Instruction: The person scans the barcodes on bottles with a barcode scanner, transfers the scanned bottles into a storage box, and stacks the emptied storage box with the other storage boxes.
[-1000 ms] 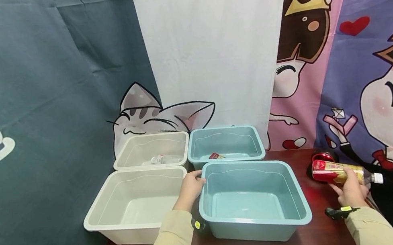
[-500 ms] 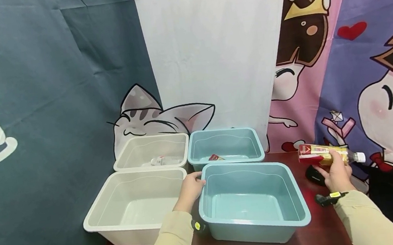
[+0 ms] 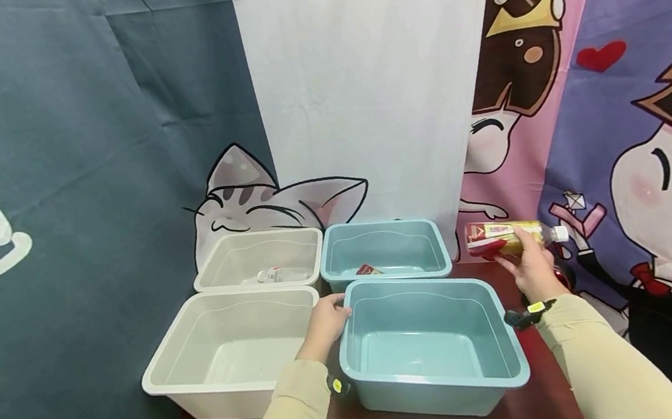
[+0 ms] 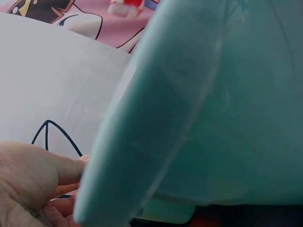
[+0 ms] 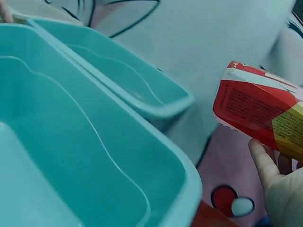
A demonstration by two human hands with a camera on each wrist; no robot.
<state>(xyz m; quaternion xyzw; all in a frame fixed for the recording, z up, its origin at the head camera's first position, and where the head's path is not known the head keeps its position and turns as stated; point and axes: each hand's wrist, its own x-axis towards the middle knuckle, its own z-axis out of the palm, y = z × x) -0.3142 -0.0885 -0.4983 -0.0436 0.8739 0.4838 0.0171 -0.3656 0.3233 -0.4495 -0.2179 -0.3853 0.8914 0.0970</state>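
My right hand (image 3: 532, 271) grips a plastic drink bottle (image 3: 501, 238) with a red and yellow label and a white cap. The bottle lies level in the air, cap to the right, just beyond the back right of the large blue bin (image 3: 438, 391). In the right wrist view, the bottle's red base (image 5: 246, 101) points toward the bins. My left hand (image 3: 324, 325) holds the large blue bin's rim near its back left corner. The left wrist view shows its fingers (image 4: 66, 169) against that rim, their tips partly hidden behind it.
Left of the blue bin stands a large off-white bin (image 3: 208, 400). Behind are a small off-white bin (image 3: 253, 243) with a clear bottle (image 3: 281, 274) inside and a small blue bin (image 3: 382, 232) with a red item (image 3: 369, 270). A dark, reddish object is partly hidden behind my right hand.
My right hand has lifted the bottle from the table's right side and carried it left and up, toward the blue bins. My left hand stays at the rim.
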